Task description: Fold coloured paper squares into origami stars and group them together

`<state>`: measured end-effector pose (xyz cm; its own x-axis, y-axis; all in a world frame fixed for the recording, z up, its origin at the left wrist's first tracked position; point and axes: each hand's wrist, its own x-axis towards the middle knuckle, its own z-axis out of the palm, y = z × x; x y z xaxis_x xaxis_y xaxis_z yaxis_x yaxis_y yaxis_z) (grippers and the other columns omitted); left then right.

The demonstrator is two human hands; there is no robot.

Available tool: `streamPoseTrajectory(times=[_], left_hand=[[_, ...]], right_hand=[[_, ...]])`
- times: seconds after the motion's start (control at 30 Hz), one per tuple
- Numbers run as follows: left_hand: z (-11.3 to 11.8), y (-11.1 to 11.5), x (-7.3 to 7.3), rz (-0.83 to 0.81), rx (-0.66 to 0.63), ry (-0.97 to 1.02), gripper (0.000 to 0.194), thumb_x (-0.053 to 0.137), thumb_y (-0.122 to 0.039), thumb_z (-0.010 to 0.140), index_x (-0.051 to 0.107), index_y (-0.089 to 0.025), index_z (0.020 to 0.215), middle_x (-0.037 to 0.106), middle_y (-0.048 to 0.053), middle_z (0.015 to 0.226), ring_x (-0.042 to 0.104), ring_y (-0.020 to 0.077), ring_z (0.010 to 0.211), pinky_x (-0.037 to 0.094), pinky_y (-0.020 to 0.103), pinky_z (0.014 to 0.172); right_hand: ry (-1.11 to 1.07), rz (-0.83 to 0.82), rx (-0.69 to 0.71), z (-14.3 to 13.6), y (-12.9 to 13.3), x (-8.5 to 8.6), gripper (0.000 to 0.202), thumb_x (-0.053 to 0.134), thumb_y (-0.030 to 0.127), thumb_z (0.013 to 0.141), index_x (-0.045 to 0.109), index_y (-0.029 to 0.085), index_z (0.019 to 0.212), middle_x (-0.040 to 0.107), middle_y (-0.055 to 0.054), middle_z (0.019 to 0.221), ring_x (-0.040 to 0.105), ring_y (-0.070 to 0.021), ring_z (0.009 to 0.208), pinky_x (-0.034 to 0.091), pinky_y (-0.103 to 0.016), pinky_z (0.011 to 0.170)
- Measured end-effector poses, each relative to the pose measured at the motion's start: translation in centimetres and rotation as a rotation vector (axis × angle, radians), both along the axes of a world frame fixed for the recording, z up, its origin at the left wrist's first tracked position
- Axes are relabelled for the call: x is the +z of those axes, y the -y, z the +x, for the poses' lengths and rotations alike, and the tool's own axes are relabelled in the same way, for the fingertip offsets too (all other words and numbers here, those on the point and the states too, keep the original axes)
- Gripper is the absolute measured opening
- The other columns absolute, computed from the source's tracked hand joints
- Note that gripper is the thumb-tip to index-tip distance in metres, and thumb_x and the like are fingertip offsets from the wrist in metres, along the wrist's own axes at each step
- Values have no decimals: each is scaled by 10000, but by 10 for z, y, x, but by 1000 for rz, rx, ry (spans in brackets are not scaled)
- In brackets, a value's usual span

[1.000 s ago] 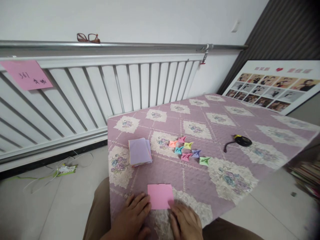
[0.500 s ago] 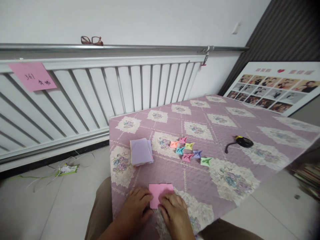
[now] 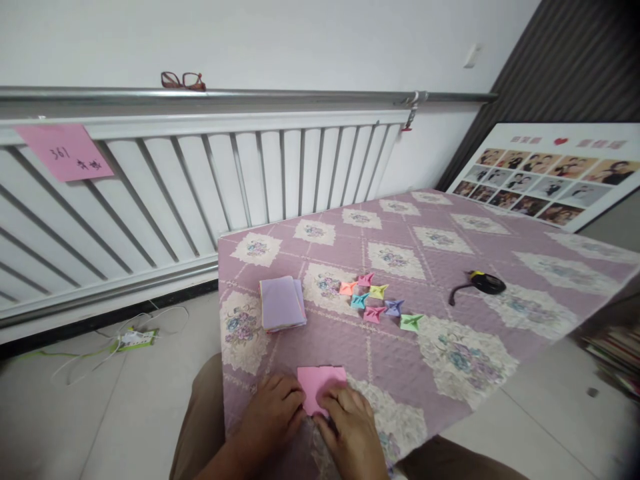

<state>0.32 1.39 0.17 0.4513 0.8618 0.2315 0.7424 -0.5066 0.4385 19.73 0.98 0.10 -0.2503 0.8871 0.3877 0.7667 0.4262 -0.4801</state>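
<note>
A folded piece of pink paper [image 3: 318, 385] lies near the front of the table. My left hand [image 3: 274, 408] grips its left edge with curled fingers. From the lower right, my right hand [image 3: 350, 420] holds the paper, its thumb by the bottom edge and its fingers bent over the right part. That corner is hidden under the fingers. Farther back is a stack of square coloured paper [image 3: 281, 304], lilac on top. To its right stand several small folded paper figures, among them a green one [image 3: 411, 323] and a yellow one [image 3: 379, 292].
A purple floral cloth covers the table [image 3: 345, 347]. On the right lies a black and yellow object [image 3: 487, 283] with a dark strap. A photo board [image 3: 550, 177] leans behind. The radiator [image 3: 295, 167] borders the far side; a power strip [image 3: 137, 340] is on the floor.
My right thumb has shifted slightly to the paper's bottom edge, and my left thumb has drawn up closer to its fingers. The paper stays almost in place.
</note>
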Motion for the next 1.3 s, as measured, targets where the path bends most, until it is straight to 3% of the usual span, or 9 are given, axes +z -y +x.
streamPoseTrajectory(times=[0.23, 0.43, 0.73, 1.03, 1.3], left_hand=[[0, 2, 5, -48, -7, 0, 276, 692, -209, 796, 633, -228, 1065, 648, 27, 1075, 547, 236, 1002, 442, 393, 886], [0, 0, 2, 33, -33, -1, 179, 621, -160, 850, 643, -232, 1013, 651, 19, 1034, 544, 215, 960, 438, 369, 872], [0, -2, -6, 248, -33, -21, 63, 584, -230, 909, 638, -224, 942, 662, 10, 930, 560, 199, 841, 404, 346, 770], [1, -3, -5, 244, -6, -29, 52, 595, -206, 904, 629, -238, 881, 660, -15, 901, 554, 186, 813, 359, 341, 751], [0, -3, -8, 195, -47, -30, 66, 628, -225, 900, 610, -235, 963, 643, -2, 1020, 545, 199, 952, 349, 358, 850]], right_hand=[[13, -5, -9, -1, 0, -3, 150, 592, 158, 832, 661, 289, 850, 696, 14, 907, 625, -214, 865, 431, -365, 818], [-38, -32, -17, -1, 1, -1, 157, 589, 151, 837, 665, 288, 850, 690, 12, 911, 618, -217, 880, 421, -377, 840], [-81, -88, -9, 0, 1, 3, 317, 806, 126, 642, 679, 309, 867, 690, 34, 925, 617, -223, 902, 408, -359, 841], [-6, -33, 2, -1, 1, 2, 225, 737, 136, 727, 661, 300, 861, 681, 34, 914, 607, -209, 871, 402, -357, 840], [-5, -14, -2, -1, 2, 0, 193, 696, 133, 760, 651, 293, 858, 676, 30, 918, 604, -202, 877, 402, -347, 841]])
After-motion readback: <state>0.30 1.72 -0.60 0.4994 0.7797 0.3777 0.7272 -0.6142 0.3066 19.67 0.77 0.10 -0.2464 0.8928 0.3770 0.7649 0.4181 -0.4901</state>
